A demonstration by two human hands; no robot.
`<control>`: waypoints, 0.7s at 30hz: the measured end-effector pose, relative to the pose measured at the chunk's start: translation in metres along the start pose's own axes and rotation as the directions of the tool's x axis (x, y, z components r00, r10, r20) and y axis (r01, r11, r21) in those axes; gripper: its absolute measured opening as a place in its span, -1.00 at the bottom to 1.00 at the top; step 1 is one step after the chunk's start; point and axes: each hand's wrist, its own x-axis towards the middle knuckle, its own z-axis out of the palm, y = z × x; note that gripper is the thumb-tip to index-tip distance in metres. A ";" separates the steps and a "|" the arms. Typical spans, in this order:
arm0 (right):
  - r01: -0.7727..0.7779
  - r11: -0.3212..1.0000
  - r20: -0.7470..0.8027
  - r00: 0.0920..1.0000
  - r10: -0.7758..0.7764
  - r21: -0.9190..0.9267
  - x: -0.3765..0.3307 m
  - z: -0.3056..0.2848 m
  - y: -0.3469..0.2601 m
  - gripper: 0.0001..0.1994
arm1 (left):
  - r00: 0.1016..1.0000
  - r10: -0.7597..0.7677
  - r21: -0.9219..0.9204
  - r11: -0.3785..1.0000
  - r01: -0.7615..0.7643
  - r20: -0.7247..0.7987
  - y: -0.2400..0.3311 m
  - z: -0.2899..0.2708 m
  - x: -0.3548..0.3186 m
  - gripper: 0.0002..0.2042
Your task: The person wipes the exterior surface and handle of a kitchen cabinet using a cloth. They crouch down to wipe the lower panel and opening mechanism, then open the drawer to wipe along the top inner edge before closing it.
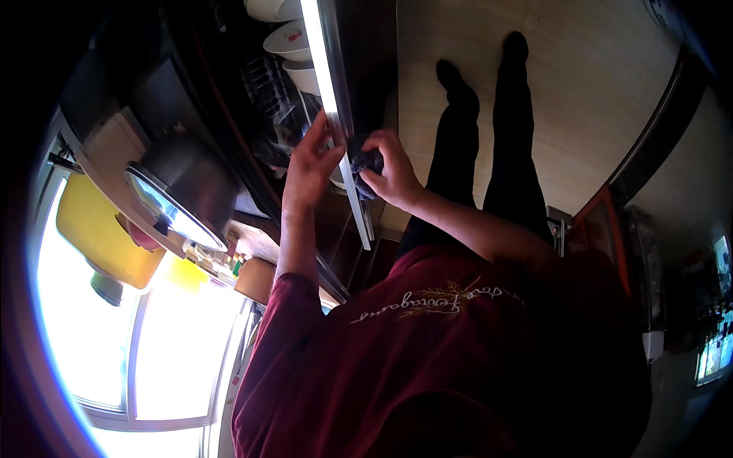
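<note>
Head view: one dark cloth [368, 163], grasped in the curled fingers of the right hand [395, 174], is held beside the bright drawer edge [324, 69]; the left hand [307, 169] is placed at that edge, its grip indeterminable; white bowls [289, 44] are stored inside.

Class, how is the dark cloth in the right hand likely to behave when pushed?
The dark cloth is probably floppy, since it bunches within the right hand. It seems unlikely to roll, its outline being uneven rather than round.
</note>
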 end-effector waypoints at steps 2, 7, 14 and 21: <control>0.041 0.999 -0.095 0.995 -0.044 -0.033 0.027 0.000 -0.002 -0.57 | 1.000 0.006 0.004 1.000 -0.006 0.007 0.000 0.000 -0.001 -0.35; 0.323 0.946 -0.540 0.790 -0.290 -0.036 0.218 -0.028 -0.048 -0.56 | 0.999 0.041 0.111 0.993 -0.040 -0.007 0.006 0.002 0.005 -0.34; 0.113 0.991 -0.298 0.951 -0.085 0.076 0.119 -0.007 -0.021 -0.43 | 0.998 0.060 0.179 0.982 -0.052 -0.037 0.000 0.010 0.011 -0.41; 0.084 0.985 -0.376 0.926 -0.022 0.151 0.158 -0.012 -0.031 -0.51 | 0.983 0.133 0.282 0.955 -0.093 -0.124 0.002 0.017 0.010 -0.61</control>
